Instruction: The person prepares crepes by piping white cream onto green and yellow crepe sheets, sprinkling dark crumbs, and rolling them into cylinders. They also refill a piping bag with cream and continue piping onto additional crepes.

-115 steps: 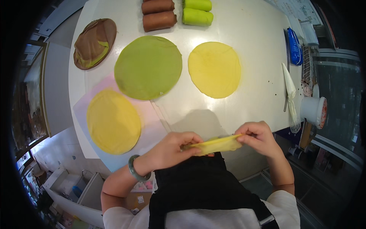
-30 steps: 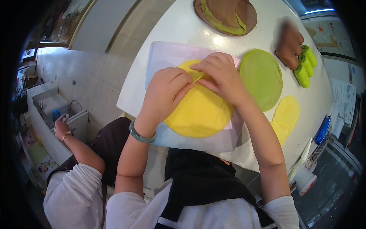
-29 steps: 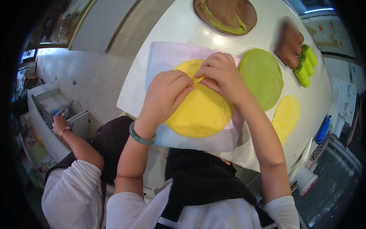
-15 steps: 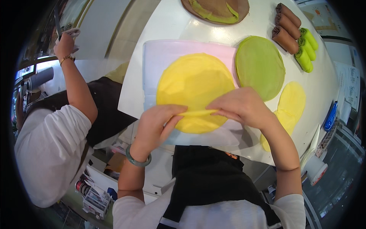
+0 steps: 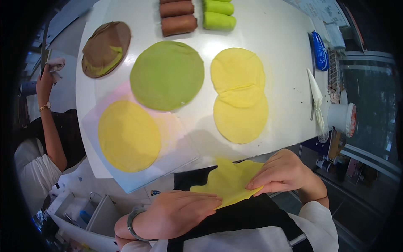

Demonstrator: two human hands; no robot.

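Observation:
A thin yellow crepe (image 5: 231,178) hangs between my hands in front of my apron, just off the table's near edge. The fingers of my left hand (image 5: 174,214), with a bangle at the wrist, pinch its lower left edge. At its right edge, my right hand (image 5: 281,172) grips it between thumb and fingers. Beyond the hands, two yellow crepes (image 5: 241,122) lie flat with their edges overlapping. A round yellow crepe stack (image 5: 128,136) rests on pastel sheets (image 5: 180,140) at the left. Green crepes (image 5: 168,75) lie behind it.
Brown crepes (image 5: 98,50) with a green one folded among them sit far left. Brown rolls (image 5: 179,25) and green rolls (image 5: 219,21) line the far side. At right are a piping bag (image 5: 315,94), a blue package (image 5: 320,50) and a white tub (image 5: 340,115). A co-worker's arm (image 5: 52,130) shows left.
My hands have lifted a yellow crepe off the stack on the pastel sheets and carried it right, toward my body. The view has turned to the right.

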